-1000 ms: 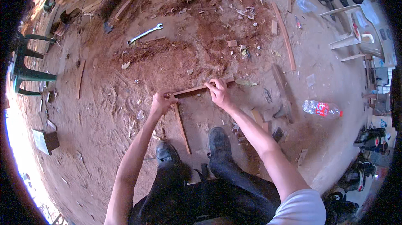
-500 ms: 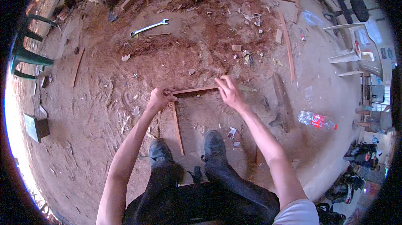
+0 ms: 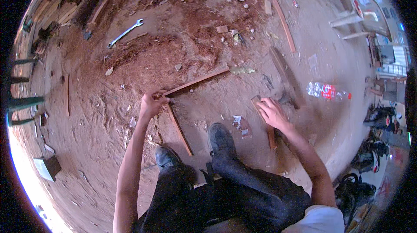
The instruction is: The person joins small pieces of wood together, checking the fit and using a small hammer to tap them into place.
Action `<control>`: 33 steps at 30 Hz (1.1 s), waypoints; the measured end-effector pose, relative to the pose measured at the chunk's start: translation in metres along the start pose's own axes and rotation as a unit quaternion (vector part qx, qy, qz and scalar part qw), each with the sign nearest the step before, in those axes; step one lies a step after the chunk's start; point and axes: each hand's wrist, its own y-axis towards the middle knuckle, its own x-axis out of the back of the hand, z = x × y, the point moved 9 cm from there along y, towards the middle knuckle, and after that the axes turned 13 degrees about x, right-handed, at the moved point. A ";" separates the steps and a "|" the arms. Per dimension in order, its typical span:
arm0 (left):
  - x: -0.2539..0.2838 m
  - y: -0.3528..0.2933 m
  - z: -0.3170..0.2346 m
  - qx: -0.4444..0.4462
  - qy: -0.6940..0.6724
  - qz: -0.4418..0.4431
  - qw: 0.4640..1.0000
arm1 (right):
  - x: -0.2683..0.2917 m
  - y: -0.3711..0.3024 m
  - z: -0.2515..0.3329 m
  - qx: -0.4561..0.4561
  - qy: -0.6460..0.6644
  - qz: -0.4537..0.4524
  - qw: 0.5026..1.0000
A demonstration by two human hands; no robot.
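My left hand (image 3: 151, 105) is closed at the corner where two thin wooden strips meet. One wooden strip (image 3: 200, 80) slants up and right from it, its far end beside a pale green scrap. The second strip (image 3: 179, 129) runs down toward my shoes. Off to the right, my right hand (image 3: 274, 113) has its fingers closed round the upper part of another wooden piece (image 3: 272, 137), which shows above and below the hand. My palm hides its middle.
A combination wrench (image 3: 126, 34) lies on the sawdust-covered ground. Right of my hand are a dark wooden bar (image 3: 284, 77) and a clear plastic bottle (image 3: 326, 90). A long strip (image 3: 280, 16) lies farther off. Chairs stand at both sides, a pale one (image 3: 354, 16) at right.
My right hand has let go of the slanting strip's far end and moved right and nearer, onto another wooden piece. My left hand stays at the corner. The view has turned.
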 end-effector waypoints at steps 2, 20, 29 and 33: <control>-0.011 0.007 0.007 0.022 -0.002 0.035 0.999 | -0.014 -0.044 -0.026 -0.113 0.027 -0.049 0.992; -0.013 0.015 0.024 0.032 -0.044 0.093 0.994 | -0.049 -0.061 -0.079 -0.232 0.020 -0.168 0.958; -0.007 0.004 0.013 0.028 -0.056 0.077 0.995 | 0.005 -0.036 -0.134 -0.268 0.391 -0.393 0.788; -0.012 0.014 0.020 0.026 -0.029 0.064 0.997 | 0.017 -0.012 -0.112 -0.259 0.343 -0.368 0.825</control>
